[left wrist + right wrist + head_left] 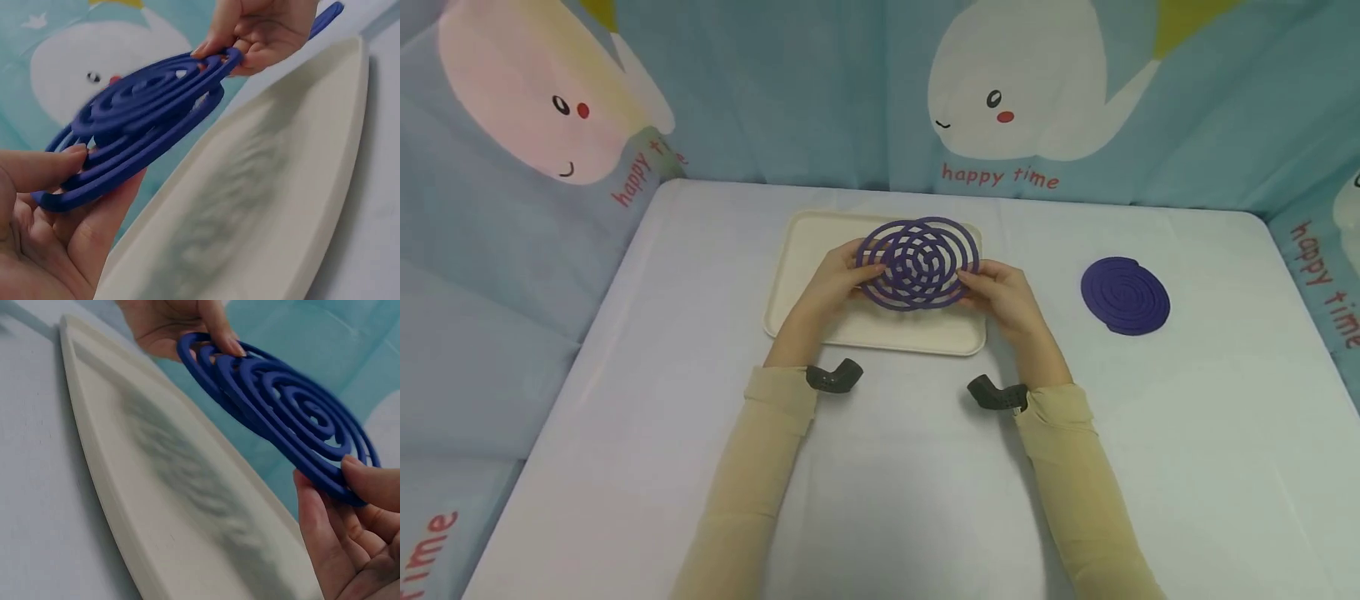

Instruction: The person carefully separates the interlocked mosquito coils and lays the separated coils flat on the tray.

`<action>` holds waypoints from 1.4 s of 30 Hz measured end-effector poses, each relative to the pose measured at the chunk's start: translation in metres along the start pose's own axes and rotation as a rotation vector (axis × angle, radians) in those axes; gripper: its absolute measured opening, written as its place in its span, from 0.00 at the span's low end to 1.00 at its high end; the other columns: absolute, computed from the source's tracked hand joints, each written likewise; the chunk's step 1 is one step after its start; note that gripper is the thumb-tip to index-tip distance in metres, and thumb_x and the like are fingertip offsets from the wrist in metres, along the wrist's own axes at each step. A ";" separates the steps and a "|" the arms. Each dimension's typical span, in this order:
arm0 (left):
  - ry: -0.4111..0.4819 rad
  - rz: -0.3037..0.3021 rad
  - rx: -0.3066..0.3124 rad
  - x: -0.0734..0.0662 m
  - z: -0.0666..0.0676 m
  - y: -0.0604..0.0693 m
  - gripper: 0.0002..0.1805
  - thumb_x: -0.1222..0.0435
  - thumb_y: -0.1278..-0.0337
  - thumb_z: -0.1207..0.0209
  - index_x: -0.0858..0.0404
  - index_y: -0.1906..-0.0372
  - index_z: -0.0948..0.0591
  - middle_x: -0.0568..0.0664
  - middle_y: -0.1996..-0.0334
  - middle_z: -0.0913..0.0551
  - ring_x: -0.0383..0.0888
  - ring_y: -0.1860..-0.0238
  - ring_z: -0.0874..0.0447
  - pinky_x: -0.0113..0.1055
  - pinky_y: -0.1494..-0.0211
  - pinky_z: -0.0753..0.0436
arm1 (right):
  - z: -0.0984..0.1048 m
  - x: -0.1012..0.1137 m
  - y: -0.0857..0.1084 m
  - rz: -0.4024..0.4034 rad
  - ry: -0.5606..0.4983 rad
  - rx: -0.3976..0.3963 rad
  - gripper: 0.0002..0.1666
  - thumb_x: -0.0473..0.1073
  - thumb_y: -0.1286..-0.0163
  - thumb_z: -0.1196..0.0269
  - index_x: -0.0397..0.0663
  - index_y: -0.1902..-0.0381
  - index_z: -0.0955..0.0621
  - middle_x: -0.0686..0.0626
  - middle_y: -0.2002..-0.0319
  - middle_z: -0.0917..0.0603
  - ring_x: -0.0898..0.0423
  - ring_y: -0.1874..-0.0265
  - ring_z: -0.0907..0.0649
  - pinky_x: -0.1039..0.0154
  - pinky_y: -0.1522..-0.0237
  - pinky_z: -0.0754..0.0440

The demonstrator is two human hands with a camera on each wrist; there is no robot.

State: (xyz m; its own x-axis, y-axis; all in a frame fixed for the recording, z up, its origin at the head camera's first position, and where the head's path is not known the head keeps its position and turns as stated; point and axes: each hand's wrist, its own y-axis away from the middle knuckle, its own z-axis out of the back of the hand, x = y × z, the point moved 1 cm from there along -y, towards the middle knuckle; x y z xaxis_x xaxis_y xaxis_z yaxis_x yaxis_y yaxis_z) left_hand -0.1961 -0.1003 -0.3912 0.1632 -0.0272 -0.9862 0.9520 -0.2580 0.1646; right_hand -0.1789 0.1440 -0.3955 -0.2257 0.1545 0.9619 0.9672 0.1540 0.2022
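Two blue openwork spiral discs overlap in the air above a cream tray (808, 250). At the left, my left hand (831, 279) pinches the edge of the lower spiral disc (103, 187) between thumb and fingers. The upper spiral disc (315, 475) is pinched at its right edge by my right hand (1009, 296). In the left wrist view the two discs lie one over the other, tilted, with gaps between their coils. Whether their coils are interlocked I cannot tell. Their shadow falls on the tray.
A tightly coiled blue spiral disc (1125, 296) lies flat on the white table (910, 467) to the right of the tray. Light-blue curtains (820, 92) printed with whales hang behind the table and at its sides. A dark wrist mount (835, 377) sits at each sleeve cuff.
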 end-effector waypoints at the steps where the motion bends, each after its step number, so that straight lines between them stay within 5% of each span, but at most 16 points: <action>1: 0.001 -0.001 -0.006 0.000 0.005 0.000 0.26 0.71 0.42 0.41 0.68 0.38 0.30 0.60 0.56 0.18 0.43 0.66 0.15 0.33 0.66 0.15 | -0.003 0.000 -0.002 -0.011 0.004 -0.008 0.06 0.30 0.34 0.41 0.44 0.69 0.19 0.51 0.73 0.16 0.60 0.74 0.16 0.70 0.69 0.16; 11: 0.005 0.039 -0.056 0.000 0.055 -0.006 0.25 0.73 0.40 0.43 0.68 0.37 0.30 0.48 0.65 0.16 0.41 0.70 0.15 0.32 0.68 0.15 | -0.032 -0.001 -0.026 -0.065 -0.049 -0.039 0.03 0.29 0.35 0.40 0.40 0.68 0.21 0.49 0.72 0.16 0.59 0.72 0.16 0.68 0.67 0.16; 20: -0.017 0.112 -0.132 0.017 0.088 -0.015 0.24 0.73 0.39 0.44 0.73 0.38 0.33 0.47 0.69 0.19 0.39 0.73 0.16 0.32 0.68 0.15 | -0.030 -0.009 -0.046 -0.103 -0.026 -0.107 0.03 0.28 0.35 0.40 0.32 0.64 0.22 0.49 0.75 0.17 0.59 0.74 0.16 0.68 0.66 0.16; 26: 0.017 0.076 -0.163 0.019 0.092 -0.027 0.23 0.74 0.40 0.43 0.73 0.40 0.31 0.50 0.66 0.19 0.38 0.72 0.16 0.32 0.67 0.15 | -0.031 -0.013 -0.054 -0.125 -0.065 -0.167 0.03 0.28 0.36 0.40 0.36 0.69 0.21 0.49 0.78 0.16 0.59 0.76 0.15 0.66 0.66 0.16; 30: -0.047 0.052 -0.167 0.017 0.089 -0.033 0.23 0.73 0.41 0.42 0.73 0.40 0.30 0.57 0.60 0.20 0.39 0.70 0.16 0.33 0.66 0.15 | -0.028 -0.013 -0.056 -0.134 -0.085 -0.187 0.03 0.27 0.36 0.40 0.34 0.70 0.20 0.48 0.79 0.17 0.58 0.78 0.15 0.65 0.66 0.16; 36: -0.212 0.015 -0.206 0.015 0.085 -0.038 0.25 0.72 0.42 0.41 0.71 0.39 0.30 0.65 0.44 0.26 0.53 0.46 0.23 0.35 0.45 0.22 | -0.028 -0.011 -0.058 -0.112 -0.094 -0.203 0.07 0.27 0.38 0.39 0.40 0.74 0.20 0.48 0.78 0.16 0.58 0.77 0.15 0.66 0.67 0.16; 42: -0.170 0.041 -0.271 0.020 0.086 -0.040 0.32 0.75 0.45 0.40 0.69 0.34 0.35 0.66 0.40 0.29 0.58 0.40 0.28 0.38 0.38 0.26 | -0.029 -0.014 -0.061 -0.101 -0.111 -0.211 0.08 0.24 0.39 0.39 0.39 0.73 0.20 0.49 0.76 0.16 0.58 0.75 0.15 0.66 0.65 0.16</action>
State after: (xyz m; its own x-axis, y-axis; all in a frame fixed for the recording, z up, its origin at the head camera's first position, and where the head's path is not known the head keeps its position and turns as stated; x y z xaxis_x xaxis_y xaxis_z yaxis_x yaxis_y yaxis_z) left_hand -0.2527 -0.1732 -0.4193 0.1790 -0.1992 -0.9635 0.9836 0.0128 0.1801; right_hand -0.2312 0.1045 -0.4158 -0.3228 0.2568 0.9110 0.9393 -0.0313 0.3416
